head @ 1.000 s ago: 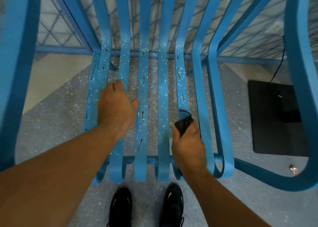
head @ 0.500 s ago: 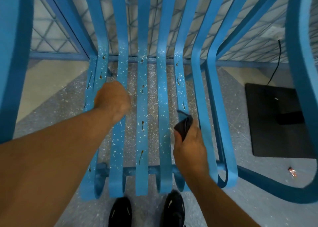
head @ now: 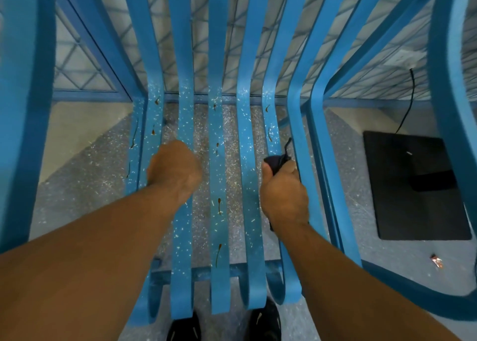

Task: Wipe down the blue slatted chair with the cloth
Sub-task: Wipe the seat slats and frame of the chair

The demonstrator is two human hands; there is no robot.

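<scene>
no legible text or numbers, blue slatted chair unmarked, small wrapper too blurred to read, white marks on shoes unreadable

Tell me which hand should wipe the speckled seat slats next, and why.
Right. The right hand grips the dark cloth over a slat of the blue chair; the left hand sits curled on the left slats, holding no cloth.

black mat (cable behind) | wrapper | black shoes | speckled floor
</scene>
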